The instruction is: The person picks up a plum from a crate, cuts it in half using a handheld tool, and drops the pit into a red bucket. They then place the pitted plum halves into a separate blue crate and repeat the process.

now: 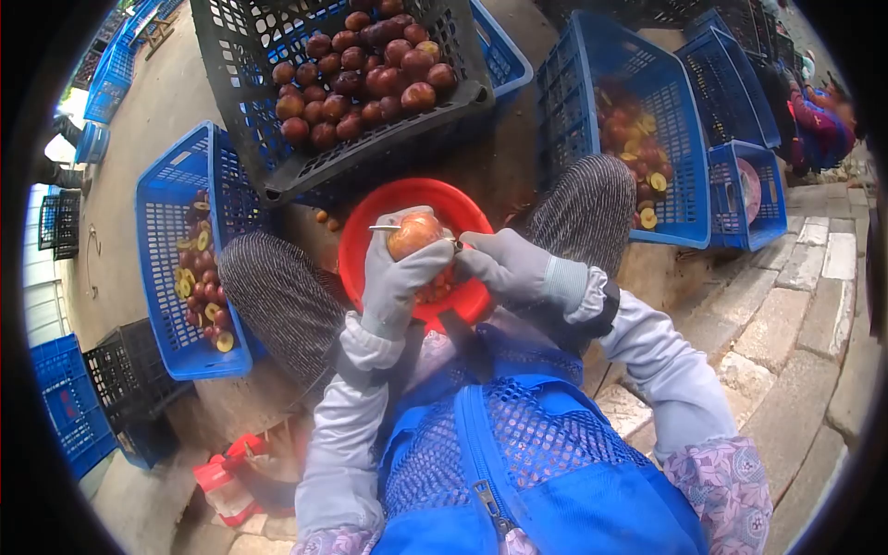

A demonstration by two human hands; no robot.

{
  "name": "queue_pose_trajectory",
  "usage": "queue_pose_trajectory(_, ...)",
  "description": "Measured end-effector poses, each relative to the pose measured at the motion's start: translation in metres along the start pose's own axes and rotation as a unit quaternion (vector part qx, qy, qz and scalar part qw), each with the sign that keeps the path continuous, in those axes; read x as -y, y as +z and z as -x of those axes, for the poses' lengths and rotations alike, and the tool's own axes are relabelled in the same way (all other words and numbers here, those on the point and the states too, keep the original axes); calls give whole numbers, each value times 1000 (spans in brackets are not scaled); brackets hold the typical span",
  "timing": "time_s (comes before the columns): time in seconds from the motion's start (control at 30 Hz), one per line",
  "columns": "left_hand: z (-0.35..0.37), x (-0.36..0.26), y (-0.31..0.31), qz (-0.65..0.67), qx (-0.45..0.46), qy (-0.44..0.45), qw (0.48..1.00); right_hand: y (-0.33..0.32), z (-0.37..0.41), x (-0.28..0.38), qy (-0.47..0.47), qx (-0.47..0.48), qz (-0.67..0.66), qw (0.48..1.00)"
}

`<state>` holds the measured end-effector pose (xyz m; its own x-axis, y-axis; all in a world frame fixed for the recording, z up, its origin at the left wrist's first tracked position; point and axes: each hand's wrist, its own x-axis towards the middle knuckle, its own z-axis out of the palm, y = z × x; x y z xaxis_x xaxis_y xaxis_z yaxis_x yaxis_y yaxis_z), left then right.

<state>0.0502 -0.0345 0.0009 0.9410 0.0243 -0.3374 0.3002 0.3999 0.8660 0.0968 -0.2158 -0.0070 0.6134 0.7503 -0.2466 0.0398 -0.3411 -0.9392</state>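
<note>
My left hand [400,282], in a grey glove, is wrapped round a reddish-orange plum [415,235] above a red basin [474,215]. My right hand [511,262], gloved the same way, is closed on what looks like a small knife [457,246] at the plum's right side; its handle is mostly hidden. A thin metal strip, seemingly the blade, sticks out on the plum's left. Small reddish-orange pieces [435,289] lie in the basin beneath my hands, partly covered by them.
Ahead, a black crate [310,176] holds many whole plums [370,79]. Blue crates with cut plums stand at left [176,347] and right [680,111]. A red-and-white object [227,481] lies low left. Another person [821,125] is at far right.
</note>
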Motion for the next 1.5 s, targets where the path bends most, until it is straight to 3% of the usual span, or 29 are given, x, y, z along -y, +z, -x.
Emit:
queue_pose_trajectory(0.03,-1,0,-1,-12,2,14,1000,2,-1,-2,-12,-8,-16,1000)
queue_pose_trajectory(0.13,5,7,10,314,29,-3,949,15,0,-5,-27,-25,-52,998)
queue_pose_trajectory(0.27,6,21,0,308,41,-9,951,19,-4,-13,-17,-1,-53,998)
queue_pose_trajectory(0.37,1,15,-14,92,18,53,994,-5,-7,5,26,45,16,999)
queue_pose_trajectory(0.4,-1,7,-15,54,15,33,998,-4,-8,1,29,40,13,999)
queue_pose_trajectory(0.5,-1,17,-10,238,-12,37,970,9,-12,-7,7,15,-73,997)
queue_pose_trajectory(0.53,2,9,-2,366,-19,4,930,18,-10,-10,-1,2,-116,993)
queue_pose_trajectory(0.63,3,23,-5,405,-2,-9,914,43,-9,-19,19,-39,-193,980)
queue_pose_trajectory(0.67,3,20,-10,366,2,-39,930,46,-9,-20,29,-38,-208,977)
queue_pose_trajectory(0.73,2,21,-22,224,-8,1,974,35,-16,-25,40,-8,-173,984)
queue_pose_trajectory(0.77,-1,22,-25,152,-11,21,988,24,-19,-25,21,9,-74,997)
queue_pose_trajectory(0.8,-2,15,-23,79,-28,14,996,15,-22,-17,64,39,-58,995)
queue_pose_trajectory(0.83,-3,16,-25,95,-21,13,995,8,-24,-12,107,71,-41,991)
queue_pose_trajectory(0.9,-4,17,-29,126,-11,15,992,12,-28,-20,41,43,-65,996)
queue_pose_trajectory(0.97,-1,20,-18,326,-36,6,945,24,-26,-22,-34,4,-107,994)
queue_pose_trajectory(1.03,1,23,-16,482,-41,-31,875,22,-25,-20,1,32,-87,996)
queue_pose_trajectory(1.13,7,27,-23,292,-56,27,954,19,-23,-21,-29,41,-32,998)
queue_pose_trajectory(1.2,5,21,-29,165,-75,68,981,9,-26,-14,5,78,22,997)
queue_pose_trajectory(1.4,9,19,-24,125,-118,78,982,1,-18,5,53,86,91,991)
queue_pose_trajectory(1.5,3,22,-34,-49,-109,99,988,-10,-8,16,80,98,77,989)
